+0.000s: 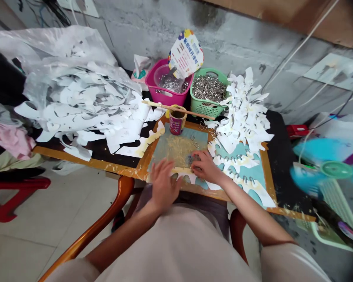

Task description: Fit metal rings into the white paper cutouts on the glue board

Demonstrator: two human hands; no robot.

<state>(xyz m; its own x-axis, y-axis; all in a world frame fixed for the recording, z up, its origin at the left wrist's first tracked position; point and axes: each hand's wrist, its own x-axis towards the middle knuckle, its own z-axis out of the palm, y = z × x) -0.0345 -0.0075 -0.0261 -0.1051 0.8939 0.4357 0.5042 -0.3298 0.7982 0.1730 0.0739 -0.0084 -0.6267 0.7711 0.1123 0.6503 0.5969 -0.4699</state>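
My left hand [165,183] is over the near edge of the work board, its fingers stretched out and slightly blurred. My right hand [206,167] is on the board with its fingers curled together beside a small dark bluish thing [190,158]; what the fingertips hold is hidden. Between and below the hands lies a white scalloped strip [188,177] with a yellowish smeared edge. The greenish board [176,147] carries dried yellow smears and a few loose metal rings [196,144]. Further strips with metal rings on them [250,180] lie to the right of my right hand.
A purple cup [176,126] with a wooden stick [179,110] across it stands behind the board. Behind are a pink basket [164,96] and a green basket [207,107] of metal pieces. White cut-outs [85,98] heap at left; a blue fan [314,156] is at right.
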